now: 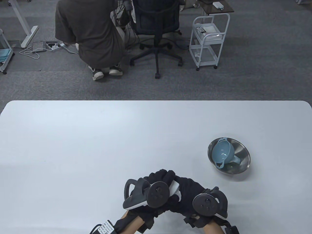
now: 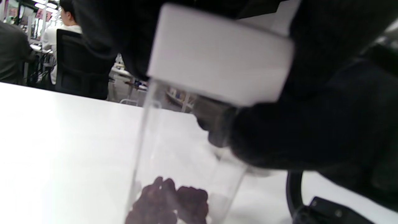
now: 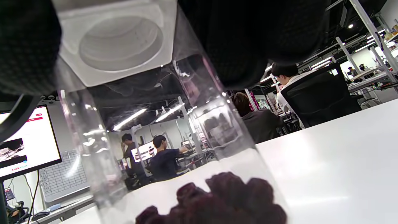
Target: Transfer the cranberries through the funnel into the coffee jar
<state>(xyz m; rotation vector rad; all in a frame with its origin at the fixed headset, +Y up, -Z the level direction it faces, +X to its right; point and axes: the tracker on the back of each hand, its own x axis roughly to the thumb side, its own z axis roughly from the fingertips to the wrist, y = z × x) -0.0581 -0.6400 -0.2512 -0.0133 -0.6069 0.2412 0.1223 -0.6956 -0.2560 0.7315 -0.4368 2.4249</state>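
A clear coffee jar (image 2: 174, 146) with a white square lid (image 2: 217, 53) stands on the white table (image 1: 97, 146) near its front edge. Dark red cranberries (image 2: 174, 199) lie at its bottom, also seen in the right wrist view (image 3: 224, 199). My left hand (image 1: 163, 176) grips the lid (image 1: 175, 189) from above. My right hand (image 1: 181, 185) wraps the jar's upper body (image 3: 93, 140) just below the lid (image 3: 118, 40). A light blue funnel (image 1: 223, 152) lies tilted in a steel bowl (image 1: 241, 151) to the right, away from both hands.
The bowl with the funnel stands toward the table's right side. Beyond the far table edge are an office chair (image 1: 156, 29), a crouching person (image 1: 90, 36) and a white cart (image 1: 209, 41).
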